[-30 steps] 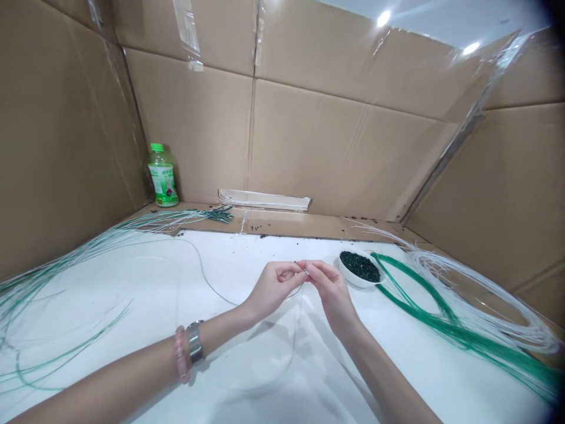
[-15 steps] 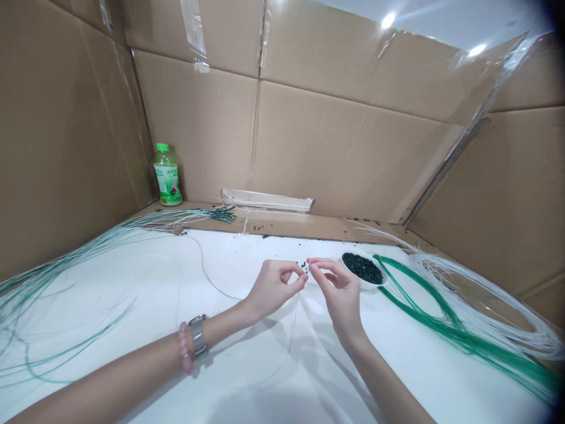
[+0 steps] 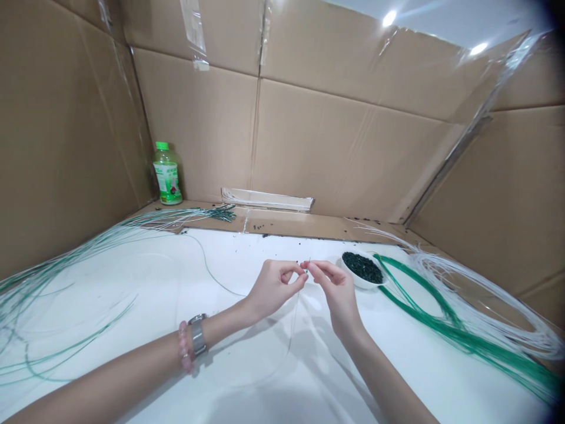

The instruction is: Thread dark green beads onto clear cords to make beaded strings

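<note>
My left hand (image 3: 276, 287) is closed in a pinch on a thin pale cord (image 3: 290, 341), which hangs below the fingertips in a loose curve to the white tabletop. Just to its right, my right hand (image 3: 339, 294) also pinches, thumb against forefinger. A tiny dark green bead (image 3: 306, 271) shows between the two sets of fingertips, and a short thin tip stands up there. Fingers partly hide how bead and cord meet. Beside my right hand is a white bowl (image 3: 369, 286) heaped with dark green beads (image 3: 362, 267).
Bundled green and white strands (image 3: 145, 221) with beaded ends lie at left. Coils of green cord (image 3: 441, 321) and white cord (image 3: 521, 315) lie at right. A green-capped bottle (image 3: 168, 179) stands in the back corner. Cardboard walls (image 3: 318, 141) enclose the table; loose beads dot its back edge.
My right hand has shifted slightly left, so its fingertips now meet those of my left hand. A thin tip and a green speck have appeared between them. My left hand stays put.
</note>
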Available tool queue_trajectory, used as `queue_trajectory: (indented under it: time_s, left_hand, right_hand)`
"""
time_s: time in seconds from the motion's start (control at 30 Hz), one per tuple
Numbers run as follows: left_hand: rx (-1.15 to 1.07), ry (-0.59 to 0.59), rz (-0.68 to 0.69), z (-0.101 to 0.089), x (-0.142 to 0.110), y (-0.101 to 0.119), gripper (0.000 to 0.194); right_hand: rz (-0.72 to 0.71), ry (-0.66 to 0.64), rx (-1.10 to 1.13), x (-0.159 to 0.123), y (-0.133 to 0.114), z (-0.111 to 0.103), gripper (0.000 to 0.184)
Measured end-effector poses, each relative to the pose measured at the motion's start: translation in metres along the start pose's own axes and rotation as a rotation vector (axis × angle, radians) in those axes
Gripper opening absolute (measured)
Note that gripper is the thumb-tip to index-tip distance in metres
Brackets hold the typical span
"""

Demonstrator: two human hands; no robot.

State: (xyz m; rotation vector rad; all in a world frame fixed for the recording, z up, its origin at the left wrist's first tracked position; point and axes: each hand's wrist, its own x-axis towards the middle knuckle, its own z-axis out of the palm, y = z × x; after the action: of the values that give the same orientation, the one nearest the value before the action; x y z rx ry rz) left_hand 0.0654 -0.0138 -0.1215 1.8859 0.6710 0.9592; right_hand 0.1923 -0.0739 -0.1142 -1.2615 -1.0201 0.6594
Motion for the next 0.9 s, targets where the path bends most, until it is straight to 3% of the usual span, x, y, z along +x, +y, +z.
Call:
queue_trajectory:
  time_s: [0.9]
  left_hand:
    - [-0.059,-0.075,-0.02,0.0007,-0.0007,0.0031,0.027]
  right_hand:
    - [-0.033,0.019,0.054,0.0016,-0.0076,-0.0014,0.014]
